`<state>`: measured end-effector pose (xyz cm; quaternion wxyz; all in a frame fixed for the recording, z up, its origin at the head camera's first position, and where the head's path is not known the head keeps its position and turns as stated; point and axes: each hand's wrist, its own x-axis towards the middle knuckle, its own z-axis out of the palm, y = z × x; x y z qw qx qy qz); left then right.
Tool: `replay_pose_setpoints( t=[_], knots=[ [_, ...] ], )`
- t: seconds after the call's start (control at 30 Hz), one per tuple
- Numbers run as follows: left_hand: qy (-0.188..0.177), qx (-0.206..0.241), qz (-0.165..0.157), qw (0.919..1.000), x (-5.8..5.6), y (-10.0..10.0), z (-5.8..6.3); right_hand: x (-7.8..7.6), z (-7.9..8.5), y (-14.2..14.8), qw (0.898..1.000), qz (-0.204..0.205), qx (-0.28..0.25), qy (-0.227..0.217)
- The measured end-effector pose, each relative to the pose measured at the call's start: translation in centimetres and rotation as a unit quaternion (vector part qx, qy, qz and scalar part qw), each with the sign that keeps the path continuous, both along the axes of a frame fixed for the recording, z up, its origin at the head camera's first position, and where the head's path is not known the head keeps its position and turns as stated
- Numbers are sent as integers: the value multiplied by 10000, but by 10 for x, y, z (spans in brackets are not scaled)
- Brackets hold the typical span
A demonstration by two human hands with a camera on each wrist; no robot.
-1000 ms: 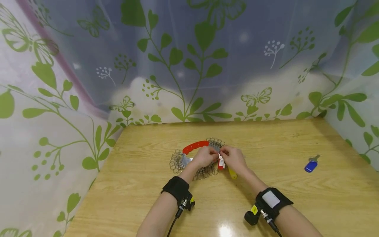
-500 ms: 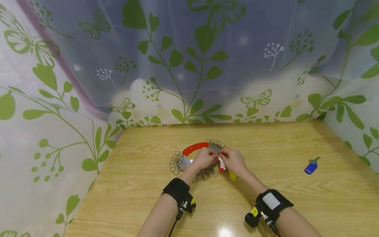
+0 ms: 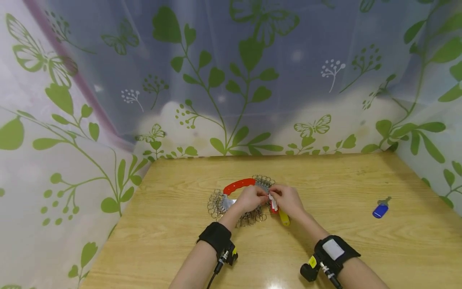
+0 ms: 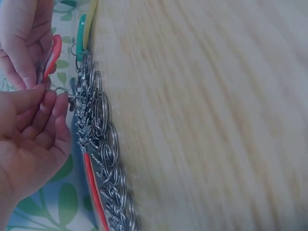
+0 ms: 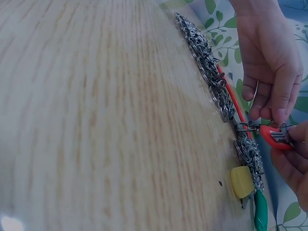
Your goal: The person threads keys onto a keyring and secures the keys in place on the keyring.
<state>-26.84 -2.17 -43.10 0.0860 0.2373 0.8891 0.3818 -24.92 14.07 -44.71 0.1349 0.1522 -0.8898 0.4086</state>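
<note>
L grip pinches metal link, R grip holds red tag at ring rack, mid-table; hookup prob. unfinished. Yellow tag & green tag look hung; blue tag lies loose, R side.

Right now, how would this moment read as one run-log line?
right hand: holding red key tag; left hand: pinching at its ring; red-handled ring rack: on table; blue-tagged key: apart, to the right
</note>
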Motion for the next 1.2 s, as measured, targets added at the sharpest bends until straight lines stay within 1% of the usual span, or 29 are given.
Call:
replay_pose_setpoints(
  t=[0.13, 0.3, 0.57, 0.67, 0.77, 1.0, 1.2],
  knots=[
    [33, 11, 143, 9999, 1, 1, -1, 1, -2, 1, 9998, 52, 73, 158],
    [-92, 67, 338, 9994, 1, 2, -1, 1, -3, 0, 9992, 61, 159, 370],
    [-217, 130, 427, 9988, 2, 2, 0, 3, -1, -1, 9984, 180, 269, 471],
    [-196, 166, 382, 9989, 1, 2, -1, 4, 0, -2, 9983, 213, 320, 444],
    [-152, 177, 331, 9992, 1, 2, -1, 4, 1, -1, 9988, 156, 324, 323],
    [79, -168, 46, 9998, 1, 3, -1, 3, 2, 1, 9996, -98, 236, 97],
    [140, -54, -55, 9999, 0, 4, -2, 3, 2, 2, 9997, -82, 208, 97]
  ],
)
